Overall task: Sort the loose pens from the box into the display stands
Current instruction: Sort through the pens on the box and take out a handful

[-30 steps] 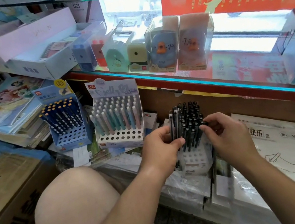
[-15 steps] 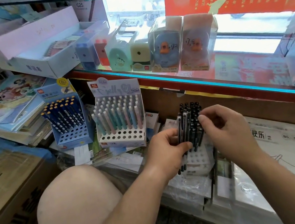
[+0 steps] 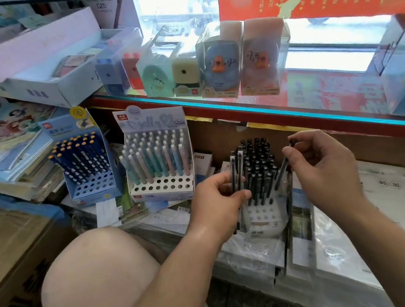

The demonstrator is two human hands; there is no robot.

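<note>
At centre frame, the left hand [image 3: 218, 202] grips a bundle of pens [image 3: 236, 174] while the right hand [image 3: 325, 166], now drawn rightward, pinches one black pen [image 3: 281, 169] tilted beside the white stand [image 3: 263, 213], seemingly ready for slotting.

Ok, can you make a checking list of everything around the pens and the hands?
Surface: plastic-wrapped paper stacks.
Job's things: white stand holds black pens at the back, front holes empty; blue stand and pastel stand also have empty front holes.
Clutter: stacked books, cardboard box.
Hands: left hand grips a bunch of pens; right hand pinches a single pen.
Cables: nothing seen.
Surroundings: glass shelf with boxed sharpeners.
</note>
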